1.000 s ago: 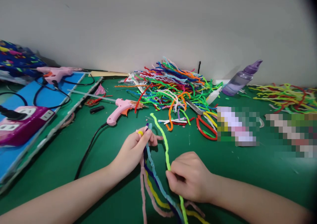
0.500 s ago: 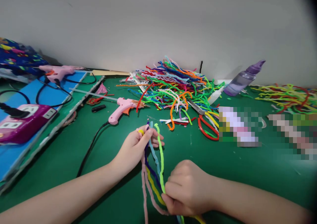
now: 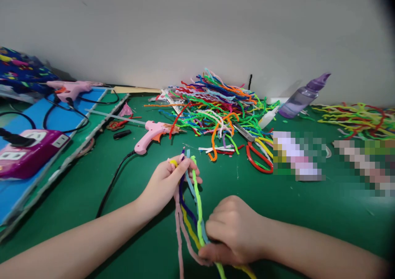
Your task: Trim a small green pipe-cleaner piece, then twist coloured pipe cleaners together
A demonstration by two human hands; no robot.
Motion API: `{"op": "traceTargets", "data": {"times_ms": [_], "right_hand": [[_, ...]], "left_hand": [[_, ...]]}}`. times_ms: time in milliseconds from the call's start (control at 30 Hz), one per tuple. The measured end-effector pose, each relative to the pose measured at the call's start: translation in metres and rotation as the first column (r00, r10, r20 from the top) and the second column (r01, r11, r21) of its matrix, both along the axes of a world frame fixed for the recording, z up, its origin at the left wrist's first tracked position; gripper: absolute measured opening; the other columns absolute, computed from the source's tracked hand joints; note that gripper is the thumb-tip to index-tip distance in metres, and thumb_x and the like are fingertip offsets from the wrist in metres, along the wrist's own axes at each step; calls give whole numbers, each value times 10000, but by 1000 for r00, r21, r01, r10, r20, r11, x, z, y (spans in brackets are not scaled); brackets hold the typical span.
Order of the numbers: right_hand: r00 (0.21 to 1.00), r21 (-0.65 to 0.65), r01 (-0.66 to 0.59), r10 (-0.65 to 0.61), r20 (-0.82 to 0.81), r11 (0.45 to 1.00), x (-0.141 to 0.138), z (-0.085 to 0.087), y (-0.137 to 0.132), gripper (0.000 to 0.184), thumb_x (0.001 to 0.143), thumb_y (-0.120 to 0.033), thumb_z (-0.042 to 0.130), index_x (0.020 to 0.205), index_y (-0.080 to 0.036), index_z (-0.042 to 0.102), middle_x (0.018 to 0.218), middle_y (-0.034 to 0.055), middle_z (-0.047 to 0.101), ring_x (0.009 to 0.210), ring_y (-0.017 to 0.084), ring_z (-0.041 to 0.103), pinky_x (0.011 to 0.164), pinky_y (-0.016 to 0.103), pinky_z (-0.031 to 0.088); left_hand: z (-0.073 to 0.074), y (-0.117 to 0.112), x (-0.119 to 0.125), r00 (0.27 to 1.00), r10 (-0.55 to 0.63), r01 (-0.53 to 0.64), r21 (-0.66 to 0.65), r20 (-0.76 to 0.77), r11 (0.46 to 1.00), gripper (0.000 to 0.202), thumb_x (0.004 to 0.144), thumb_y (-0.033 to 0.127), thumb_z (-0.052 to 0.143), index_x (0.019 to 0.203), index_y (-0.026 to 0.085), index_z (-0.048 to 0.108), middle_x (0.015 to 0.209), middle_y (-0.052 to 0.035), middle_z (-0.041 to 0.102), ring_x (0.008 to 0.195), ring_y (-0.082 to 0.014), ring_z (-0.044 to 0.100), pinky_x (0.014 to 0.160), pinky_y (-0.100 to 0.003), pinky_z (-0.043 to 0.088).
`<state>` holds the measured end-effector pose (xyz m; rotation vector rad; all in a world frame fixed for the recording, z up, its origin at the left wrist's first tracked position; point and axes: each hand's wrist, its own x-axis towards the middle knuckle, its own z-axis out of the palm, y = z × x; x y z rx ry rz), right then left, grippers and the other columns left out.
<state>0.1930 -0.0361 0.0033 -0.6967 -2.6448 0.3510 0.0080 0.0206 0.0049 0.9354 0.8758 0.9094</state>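
My left hand (image 3: 165, 182) is closed on the top ends of a bunch of pipe cleaners (image 3: 189, 207): pink, yellow, dark blue, light blue and lime green. The strands hang down toward me over the green table (image 3: 129, 238). My right hand (image 3: 233, 231) is closed in a fist round the lower part of the same bunch, the lime green strand running through it. A big heap of coloured pipe cleaners (image 3: 216, 106) lies beyond my hands near the wall.
A pink glue gun (image 3: 151, 131) with a black cord lies left of the heap; red-handled scissors (image 3: 257, 157) lie to its right. A purple bottle (image 3: 304, 96) and more pipe cleaners (image 3: 358, 120) sit at the far right. A purple power strip (image 3: 27, 151) and second glue gun (image 3: 69, 90) rest on a blue board at left.
The lime green strand, held apart and arching up a second ago, has been brought in beside the others under my left fingers. My right hand slid down the bunch toward me.
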Motion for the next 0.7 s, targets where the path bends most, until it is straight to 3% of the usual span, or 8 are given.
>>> {"op": "traceTargets", "data": {"times_ms": [100, 200, 267, 333, 400, 500, 700], "right_hand": [[971, -211, 184, -211, -111, 960, 6, 7, 9, 322, 913, -339, 400, 678, -173, 543, 564, -6, 551, 505, 98, 482, 503, 256, 309], [847, -531, 332, -494, -196, 780, 10, 10, 20, 169, 899, -310, 457, 894, -187, 574, 700, -6, 579, 594, 92, 515, 566, 217, 388], [765, -692, 316, -605, -218, 649, 11, 9, 27, 184, 872, -340, 515, 983, -205, 574, 750, -7, 583, 631, 94, 531, 586, 211, 419], [732, -781, 247, -639, -238, 573, 11, 7, 30, 220, 845, -357, 557, 1008, -213, 590, 784, -2, 586, 664, 100, 541, 613, 219, 439], [740, -818, 168, -619, -264, 549, 11, 6, 31, 220, 833, -354, 575, 998, -213, 614, 824, 8, 588, 689, 105, 544, 625, 228, 447], [773, -821, 76, -554, -310, 566, 11, 7, 30, 172, 831, -314, 579, 947, -202, 637, 879, 23, 584, 747, 118, 555, 648, 240, 452], [776, -813, 34, -527, -345, 582, 11, 9, 29, 102, 811, -243, 589, 879, -175, 624, 825, 12, 573, 714, 106, 546, 631, 230, 448]], "left_hand": [[1, -1, -2, 998, -48, 48, -2, 29, 999, 234, 837, 368, 557, 764, 145, 565, 664, 7, 612, 591, -112, 624, 529, -190, 494], [3, -2, -2, 984, -172, 171, 18, 38, 985, 257, 847, 380, 538, 763, 138, 556, 633, -15, 626, 561, -117, 613, 524, -208, 502], [3, -3, -3, 964, -261, 260, 28, 41, 965, 269, 855, 387, 522, 765, 135, 550, 629, -29, 638, 552, -125, 618, 507, -211, 500], [3, -4, -3, 942, -333, 331, 38, 40, 943, 278, 862, 391, 511, 762, 134, 543, 627, -33, 643, 544, -123, 620, 480, -194, 482], [3, -4, -3, 922, -386, 384, 46, 37, 922, 284, 867, 394, 500, 756, 135, 537, 622, -30, 643, 546, -120, 621, 480, -184, 472], [3, -5, -4, 881, -473, 472, 52, 3, 880, 282, 879, 390, 479, 768, 137, 536, 630, -38, 656, 572, -128, 626, 538, -212, 484], [5, -6, -5, 831, -539, 549, 49, -134, 834, 291, 882, 402, 460, 772, 146, 544, 654, -48, 668, 584, -134, 613, 602, -246, 467]]}}
